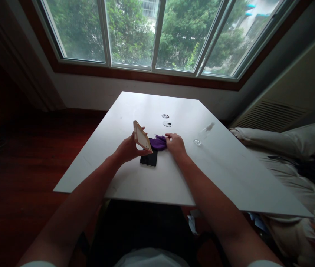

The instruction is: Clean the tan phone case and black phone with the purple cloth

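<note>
While the left hand [128, 148] holds up a beige, shallow rectangular phone case [142, 136], its thumb lies along the near lower edge and its other fingers reach behind, so the case is gripped between them, tilted and clear of the tabletop. Just below and to the right of that thumb, a black, flat rectangular phone with a glossy face [148, 160] lies on the white, smooth-topped table [215, 178], partly hidden by the case and by a crumpled purple cloth [158, 143]. To the left of the right hand [176, 144], this cloth bunches up against its fingertips; thumb and forefinger are pinched together on its right end, though the exact contact is too small to make out. Beyond the right fingers sit two small, round, flat pieces [167, 124], one behind the other. Off to the right of those fingers is a clear, see-through bottle [204, 135], well apart from both hands.
</note>
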The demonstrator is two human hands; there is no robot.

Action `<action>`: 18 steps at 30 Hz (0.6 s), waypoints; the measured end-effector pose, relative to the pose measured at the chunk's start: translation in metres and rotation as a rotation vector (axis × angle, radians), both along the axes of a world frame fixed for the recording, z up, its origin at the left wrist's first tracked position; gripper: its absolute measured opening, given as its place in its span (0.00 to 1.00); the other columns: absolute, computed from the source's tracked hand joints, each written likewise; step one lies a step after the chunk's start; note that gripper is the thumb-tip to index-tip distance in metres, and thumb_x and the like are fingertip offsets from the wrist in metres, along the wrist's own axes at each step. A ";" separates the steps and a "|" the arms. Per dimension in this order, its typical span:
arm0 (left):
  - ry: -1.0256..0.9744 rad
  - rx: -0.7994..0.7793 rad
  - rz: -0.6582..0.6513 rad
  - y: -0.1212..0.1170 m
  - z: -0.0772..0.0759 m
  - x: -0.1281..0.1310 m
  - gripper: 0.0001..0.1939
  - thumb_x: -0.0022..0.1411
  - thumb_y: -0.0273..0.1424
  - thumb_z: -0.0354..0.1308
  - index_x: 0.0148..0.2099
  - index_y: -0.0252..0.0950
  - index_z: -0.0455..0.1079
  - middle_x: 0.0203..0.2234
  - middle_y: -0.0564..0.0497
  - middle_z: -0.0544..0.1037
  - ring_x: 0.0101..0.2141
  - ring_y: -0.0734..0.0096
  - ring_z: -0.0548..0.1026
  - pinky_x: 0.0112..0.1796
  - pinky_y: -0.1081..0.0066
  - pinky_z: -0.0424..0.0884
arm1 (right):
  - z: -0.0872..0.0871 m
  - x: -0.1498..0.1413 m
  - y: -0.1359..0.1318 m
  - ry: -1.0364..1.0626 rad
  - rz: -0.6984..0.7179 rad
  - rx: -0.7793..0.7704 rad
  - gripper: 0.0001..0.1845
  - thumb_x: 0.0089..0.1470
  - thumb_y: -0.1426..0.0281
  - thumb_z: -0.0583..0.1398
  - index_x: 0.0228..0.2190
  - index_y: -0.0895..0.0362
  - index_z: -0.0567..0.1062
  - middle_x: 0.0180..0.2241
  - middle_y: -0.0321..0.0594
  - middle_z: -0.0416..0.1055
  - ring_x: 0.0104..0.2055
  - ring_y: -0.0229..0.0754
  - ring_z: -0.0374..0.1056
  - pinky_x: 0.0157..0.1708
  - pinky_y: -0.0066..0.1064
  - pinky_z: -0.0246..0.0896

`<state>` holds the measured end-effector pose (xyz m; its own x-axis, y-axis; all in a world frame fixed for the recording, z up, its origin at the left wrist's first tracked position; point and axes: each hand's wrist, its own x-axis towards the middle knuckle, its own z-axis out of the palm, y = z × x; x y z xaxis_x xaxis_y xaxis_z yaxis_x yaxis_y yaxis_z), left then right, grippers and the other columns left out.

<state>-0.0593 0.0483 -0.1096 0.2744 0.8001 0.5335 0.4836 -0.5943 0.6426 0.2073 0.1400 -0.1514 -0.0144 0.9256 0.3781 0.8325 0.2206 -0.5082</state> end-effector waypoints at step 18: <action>0.007 -0.010 0.010 0.002 -0.001 0.005 0.44 0.53 0.45 0.74 0.67 0.40 0.62 0.64 0.39 0.69 0.61 0.49 0.72 0.62 0.52 0.70 | 0.016 -0.003 -0.012 -0.012 -0.041 -0.150 0.18 0.64 0.57 0.58 0.43 0.57 0.80 0.40 0.47 0.79 0.47 0.49 0.74 0.50 0.38 0.62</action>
<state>-0.0546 0.0502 -0.1108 0.2699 0.8084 0.5231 0.4943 -0.5825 0.6452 0.2038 0.1284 -0.1356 0.0214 0.9716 0.2359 0.8453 0.1084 -0.5231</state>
